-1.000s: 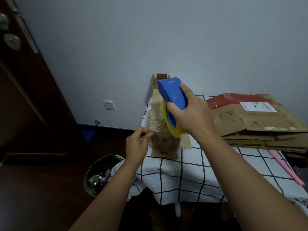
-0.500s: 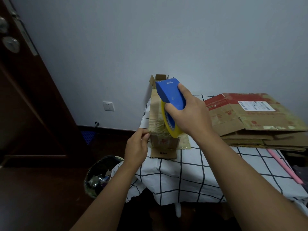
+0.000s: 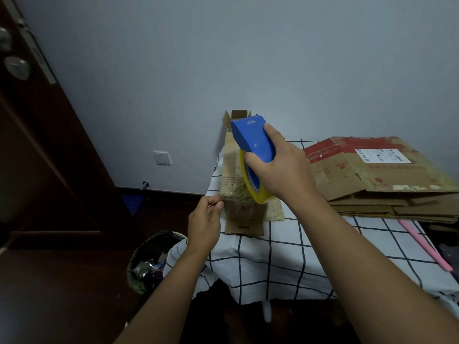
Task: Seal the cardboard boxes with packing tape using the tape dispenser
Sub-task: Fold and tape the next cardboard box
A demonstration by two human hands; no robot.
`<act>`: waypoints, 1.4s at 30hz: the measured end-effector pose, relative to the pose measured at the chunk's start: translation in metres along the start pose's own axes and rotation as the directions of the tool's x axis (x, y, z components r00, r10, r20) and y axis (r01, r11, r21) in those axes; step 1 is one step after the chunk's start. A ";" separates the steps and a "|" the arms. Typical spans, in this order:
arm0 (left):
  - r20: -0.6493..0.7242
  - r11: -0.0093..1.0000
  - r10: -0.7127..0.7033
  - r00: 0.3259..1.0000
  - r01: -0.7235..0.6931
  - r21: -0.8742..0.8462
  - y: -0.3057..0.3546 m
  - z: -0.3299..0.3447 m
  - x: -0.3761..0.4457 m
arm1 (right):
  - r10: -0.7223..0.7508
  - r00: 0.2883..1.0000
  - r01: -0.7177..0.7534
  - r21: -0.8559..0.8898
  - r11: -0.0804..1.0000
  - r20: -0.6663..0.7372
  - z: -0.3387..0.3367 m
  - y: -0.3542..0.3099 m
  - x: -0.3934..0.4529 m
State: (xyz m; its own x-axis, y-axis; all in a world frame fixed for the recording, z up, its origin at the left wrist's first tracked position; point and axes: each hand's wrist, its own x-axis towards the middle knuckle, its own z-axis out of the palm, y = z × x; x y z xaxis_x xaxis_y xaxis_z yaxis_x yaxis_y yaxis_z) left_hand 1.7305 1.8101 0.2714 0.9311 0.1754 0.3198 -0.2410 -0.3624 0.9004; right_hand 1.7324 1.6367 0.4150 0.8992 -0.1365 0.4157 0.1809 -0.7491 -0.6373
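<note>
A long narrow cardboard box (image 3: 232,170) lies on the table (image 3: 280,247) with its far flaps open. My right hand (image 3: 280,170) grips a blue tape dispenser (image 3: 253,141) with a yellow tape roll (image 3: 253,188), held over the box's near end. A stretch of clear tape covers the box's near top. My left hand (image 3: 205,220) pinches at the near left corner of the box, apparently on the tape's end, though the tape there is hard to make out.
A stack of flattened cardboard boxes (image 3: 382,175) lies on the table's right side. A pink strip (image 3: 424,247) lies at the right edge. A bin (image 3: 149,261) with rubbish stands on the floor left of the table. A dark door (image 3: 37,145) is at far left.
The dispenser has shifted slightly left and down along the box. My left hand has stayed at the box's near left corner.
</note>
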 end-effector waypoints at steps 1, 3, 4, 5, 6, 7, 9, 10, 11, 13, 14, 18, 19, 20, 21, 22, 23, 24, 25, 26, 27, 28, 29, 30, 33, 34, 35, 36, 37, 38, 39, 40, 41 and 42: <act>-0.022 1.000 0.000 1.000 0.001 0.008 0.001 0.002 -0.001 | -0.001 1.000 0.001 0.003 1.000 0.001 0.000 0.000 0.000; -0.068 0.999 0.011 0.998 -0.008 0.053 0.002 0.006 -0.002 | -0.005 1.000 0.005 0.010 1.000 -0.001 0.000 0.000 0.000; -0.084 0.997 0.021 0.996 -0.014 0.076 0.003 0.007 -0.002 | -0.006 1.000 0.006 0.011 1.000 -0.004 0.000 0.000 -0.001; -0.094 0.996 0.029 0.995 -0.020 0.093 0.003 0.009 -0.002 | -0.005 1.000 0.006 0.011 1.000 -0.006 0.000 0.000 -0.001; -0.097 0.994 0.035 0.995 -0.025 0.104 0.003 0.010 -0.002 | -0.004 1.000 0.004 0.009 1.000 -0.006 0.000 0.000 -0.001; -0.097 0.994 0.040 0.995 -0.030 0.108 0.003 0.010 -0.002 | -0.002 1.000 0.003 0.006 1.000 -0.006 -0.001 0.000 -0.001; -0.087 0.996 0.039 0.995 -0.032 0.081 0.001 0.011 -0.005 | -0.001 1.000 0.001 0.000 1.000 -0.004 0.000 0.001 -0.001; -0.077 0.999 0.031 0.997 -0.027 0.045 0.001 0.012 -0.008 | -0.001 1.000 0.001 -0.001 1.000 -0.003 0.000 0.001 -0.001; -0.067 1.000 0.024 0.997 -0.023 0.010 0.001 0.013 -0.010 | -0.002 1.000 0.002 -0.002 1.000 -0.002 0.000 0.001 0.000; -0.065 0.999 0.022 0.998 -0.023 -0.025 0.003 0.015 -0.014 | -0.006 1.000 0.006 -0.006 1.000 0.000 0.000 0.001 0.000; -0.069 0.999 0.018 0.997 -0.020 -0.026 0.004 0.016 -0.015 | -0.008 1.000 0.008 -0.007 1.000 0.000 0.000 0.001 0.000; -0.091 0.998 -0.021 0.996 0.027 0.063 0.010 0.026 -0.023 | -0.011 1.000 0.011 0.000 1.000 -0.002 0.000 0.002 0.000; -0.085 0.995 -0.026 0.996 0.034 0.096 0.012 0.030 -0.027 | -0.010 1.000 0.010 0.001 1.000 -0.001 0.000 0.002 0.000; -0.071 0.993 -0.025 0.997 0.033 0.117 0.014 0.033 -0.032 | -0.009 1.000 0.009 0.002 1.000 0.000 0.000 0.002 0.000; -0.057 0.992 -0.016 0.998 0.023 0.127 0.016 0.037 -0.037 | -0.008 1.000 0.008 0.003 1.000 0.000 0.000 0.002 0.000; -0.053 0.991 -0.008 0.999 0.015 0.134 0.016 0.039 -0.040 | -0.008 1.000 0.008 0.006 1.000 0.000 0.000 0.002 0.000; -0.068 0.991 -0.010 0.998 0.019 0.130 0.017 0.040 -0.041 | -0.008 1.000 0.008 0.008 1.000 0.001 0.000 0.001 0.000; -0.098 0.993 -0.029 0.995 0.040 0.109 0.018 0.039 -0.041 | -0.008 1.000 0.008 0.012 1.000 0.002 -0.001 0.001 0.000; -0.134 0.995 -0.057 0.989 0.067 0.071 0.019 0.038 -0.038 | -0.009 1.000 0.009 0.015 1.000 0.002 0.000 0.001 0.000; -0.163 0.996 -0.086 0.983 0.091 0.023 0.021 0.035 -0.035 | -0.010 1.000 0.010 0.017 1.000 0.001 0.000 0.001 -0.001; -0.178 0.994 -0.108 0.978 0.105 -0.027 0.021 0.033 -0.031 | -0.010 1.000 0.010 0.015 1.000 -0.001 -0.001 0.001 -0.001; -0.183 0.992 -0.116 0.976 0.106 -0.062 0.021 0.030 -0.026 | -0.010 1.000 0.010 0.013 1.000 -0.003 -0.001 0.001 -0.001; -0.193 0.993 -0.107 0.975 0.096 -0.065 0.021 0.027 -0.022 | -0.008 1.000 0.008 0.010 1.000 -0.004 -0.001 0.001 -0.001; -0.208 0.996 -0.088 0.974 0.081 -0.039 0.019 0.024 -0.018 | -0.008 1.000 0.008 0.008 1.000 -0.003 -0.001 0.000 -0.001; -0.237 0.997 -0.066 0.969 0.073 0.022 0.012 0.017 -0.010 | -0.013 1.000 0.013 0.002 1.000 0.000 -0.001 0.000 -0.001; -0.231 0.997 -0.068 0.971 0.073 0.017 0.009 0.015 -0.008 | -0.016 1.000 0.016 -0.001 1.000 0.000 -0.001 0.000 -0.001; -0.220 0.997 -0.070 0.973 0.072 0.003 0.006 0.014 -0.006 | -0.017 1.000 0.017 -0.004 1.000 -0.001 -0.001 0.000 -0.001; -0.204 0.997 -0.073 0.976 0.072 -0.012 0.005 0.013 -0.005 | -0.016 1.000 0.016 -0.007 1.000 -0.002 -0.001 0.000 -0.001; -0.190 0.997 -0.077 0.979 0.073 -0.029 0.003 0.013 -0.004 | -0.015 1.000 0.015 -0.011 1.000 -0.001 -0.001 0.000 -0.001; -0.180 0.996 -0.083 0.980 0.076 -0.042 0.003 0.012 -0.003 | -0.014 1.000 0.014 -0.014 1.000 0.000 0.000 0.000 0.000; -0.172 0.995 -0.092 0.981 0.084 -0.056 0.002 0.012 -0.002 | -0.013 1.000 0.013 -0.015 1.000 0.000 0.000 0.001 0.000; -0.166 0.993 -0.104 0.981 0.094 -0.067 0.001 0.012 -0.002 | -0.011 1.000 0.011 -0.015 1.000 0.002 0.000 0.001 0.000; -0.158 0.991 -0.119 0.980 0.106 -0.086 0.001 0.011 -0.002 | -0.008 1.000 0.008 -0.013 1.000 0.004 0.000 0.000 0.000; -0.144 0.988 -0.131 0.981 0.116 -0.106 0.001 0.010 -0.002 | -0.007 1.000 0.007 -0.010 1.000 0.005 0.000 0.000 0.000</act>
State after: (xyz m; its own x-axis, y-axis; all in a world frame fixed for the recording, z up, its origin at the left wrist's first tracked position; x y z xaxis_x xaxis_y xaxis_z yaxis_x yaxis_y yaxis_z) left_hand 1.7317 1.8002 0.2685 0.9056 0.3510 0.2381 -0.1586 -0.2404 0.9576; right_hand 1.7328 1.6363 0.4148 0.8998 -0.1286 0.4170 0.1828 -0.7567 -0.6277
